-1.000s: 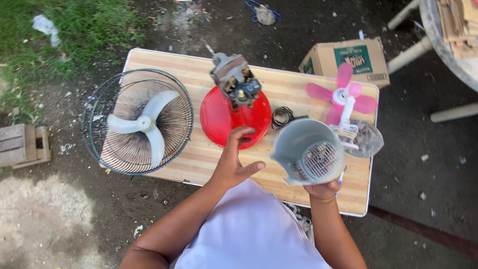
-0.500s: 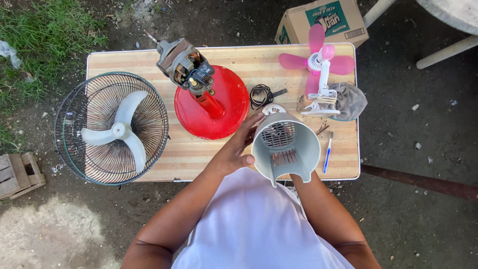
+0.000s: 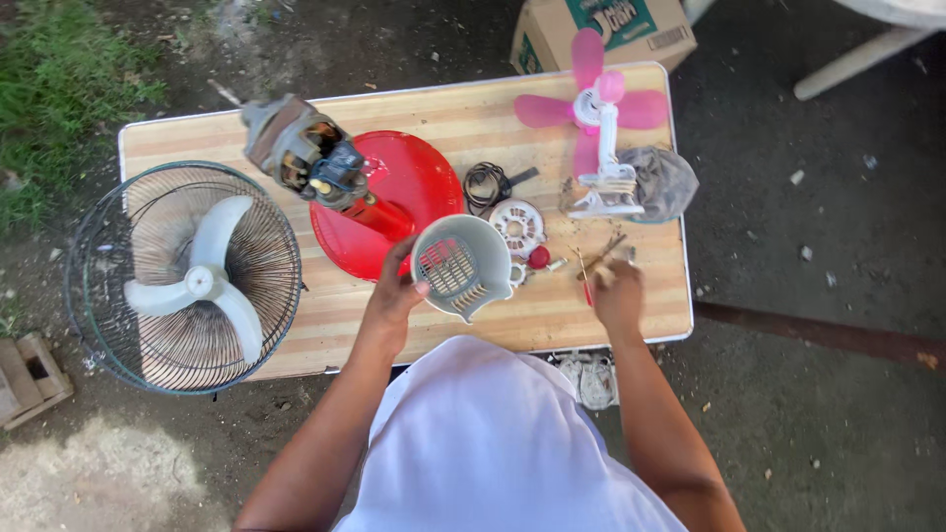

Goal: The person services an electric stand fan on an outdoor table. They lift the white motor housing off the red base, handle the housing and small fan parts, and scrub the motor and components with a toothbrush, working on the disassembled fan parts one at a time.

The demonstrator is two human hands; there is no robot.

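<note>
holding one grey motor cover point(image 3: 461, 266)

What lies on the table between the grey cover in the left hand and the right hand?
In the head view, a small red knob and some small bits lie between the grey cover and the right hand.

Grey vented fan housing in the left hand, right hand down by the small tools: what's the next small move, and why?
Probably close the right hand on the red-tipped tool beneath it: the left hand already holds the grey vented plastic fan housing over the wooden table.
</note>
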